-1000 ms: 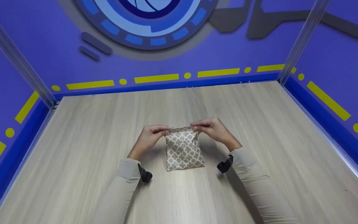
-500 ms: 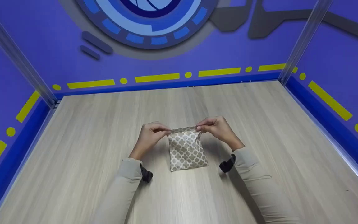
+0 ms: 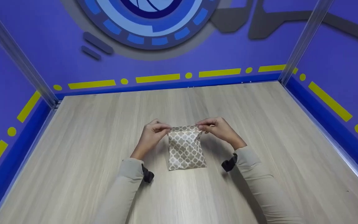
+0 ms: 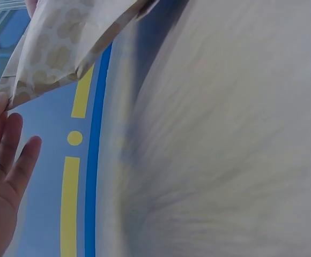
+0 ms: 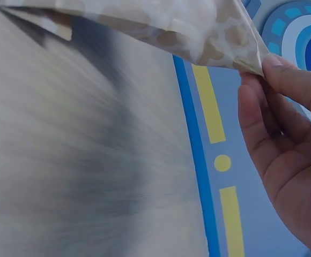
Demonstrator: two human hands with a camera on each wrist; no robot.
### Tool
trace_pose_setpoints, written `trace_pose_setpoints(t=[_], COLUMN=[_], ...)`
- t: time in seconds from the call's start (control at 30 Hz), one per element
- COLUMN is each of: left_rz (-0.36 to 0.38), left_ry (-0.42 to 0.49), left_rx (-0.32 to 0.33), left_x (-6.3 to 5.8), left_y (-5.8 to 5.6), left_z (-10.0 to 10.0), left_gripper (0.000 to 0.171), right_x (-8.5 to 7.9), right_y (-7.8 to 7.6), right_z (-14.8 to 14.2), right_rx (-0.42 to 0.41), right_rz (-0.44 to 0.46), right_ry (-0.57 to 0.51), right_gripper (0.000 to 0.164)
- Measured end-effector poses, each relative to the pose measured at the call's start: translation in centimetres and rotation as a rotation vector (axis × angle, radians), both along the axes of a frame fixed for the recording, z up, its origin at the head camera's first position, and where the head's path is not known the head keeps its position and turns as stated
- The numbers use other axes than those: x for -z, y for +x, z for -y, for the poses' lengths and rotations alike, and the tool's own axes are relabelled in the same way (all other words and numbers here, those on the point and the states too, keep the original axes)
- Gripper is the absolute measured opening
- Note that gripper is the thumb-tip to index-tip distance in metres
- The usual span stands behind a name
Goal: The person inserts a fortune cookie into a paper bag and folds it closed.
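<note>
A small flat paper-like bag [image 3: 186, 149] with a tan and white quatrefoil pattern stands tilted above the wooden table, its bottom edge towards the person. My left hand [image 3: 151, 134] pinches its top left corner between thumb and fingers. At the top right corner my right hand [image 3: 218, 130] pinches it the same way. A crease runs across just below the top edge, in the head view. The left wrist view shows the bag's side [image 4: 59, 51] slanting up from the thumb; the other fingers spread loosely below. In the right wrist view a folded flap [image 5: 53, 24] shows at the bag's lower end.
The wood-grain table [image 3: 92, 130] spreads around the hands. Purple-blue panels [image 3: 154, 67] with yellow dashes and a round emblem rise at the back and both sides. A black wrist camera [image 3: 148, 176] sits on the left cuff, another black camera [image 3: 229, 165] on the right.
Both hands have shifted slightly right with the bag, still pinching its top corners. The strip along the bag's top edge, dark and foreshortened before, now faces the head camera more fully.
</note>
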State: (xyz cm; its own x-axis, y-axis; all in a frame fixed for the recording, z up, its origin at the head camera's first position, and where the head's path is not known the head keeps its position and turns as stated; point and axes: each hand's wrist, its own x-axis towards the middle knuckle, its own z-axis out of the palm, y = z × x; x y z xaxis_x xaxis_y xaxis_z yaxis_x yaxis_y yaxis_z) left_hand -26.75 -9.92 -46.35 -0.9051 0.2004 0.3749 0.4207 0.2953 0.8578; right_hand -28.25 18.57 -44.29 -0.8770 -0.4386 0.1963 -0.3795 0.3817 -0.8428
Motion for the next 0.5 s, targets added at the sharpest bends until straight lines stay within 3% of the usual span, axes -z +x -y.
trace_pose_setpoints(t=[0.07, 0.27, 0.5], left_rz=[0.014, 0.05, 0.075], left_ry=[-0.006, -0.011, -0.093], left_rx=[-0.021, -0.078, -0.121], left_x=[0.0, 0.0, 0.3], left_y=[-0.1, -0.6, -0.7], left_z=[-0.1, -0.5, -0.6], left_gripper=[0.01, 0.015, 0.012], right_x=[-0.8, -0.9, -2.5], right_y=[0.6, 0.4, 1.6], right_z=[0.4, 1.3, 2.0], right_rx=[0.032, 0.155, 0.191], right_rz=[0.023, 0.113, 0.187], right_ry=[0.012, -0.04, -0.071], right_gripper=[0.023, 0.029, 0.03])
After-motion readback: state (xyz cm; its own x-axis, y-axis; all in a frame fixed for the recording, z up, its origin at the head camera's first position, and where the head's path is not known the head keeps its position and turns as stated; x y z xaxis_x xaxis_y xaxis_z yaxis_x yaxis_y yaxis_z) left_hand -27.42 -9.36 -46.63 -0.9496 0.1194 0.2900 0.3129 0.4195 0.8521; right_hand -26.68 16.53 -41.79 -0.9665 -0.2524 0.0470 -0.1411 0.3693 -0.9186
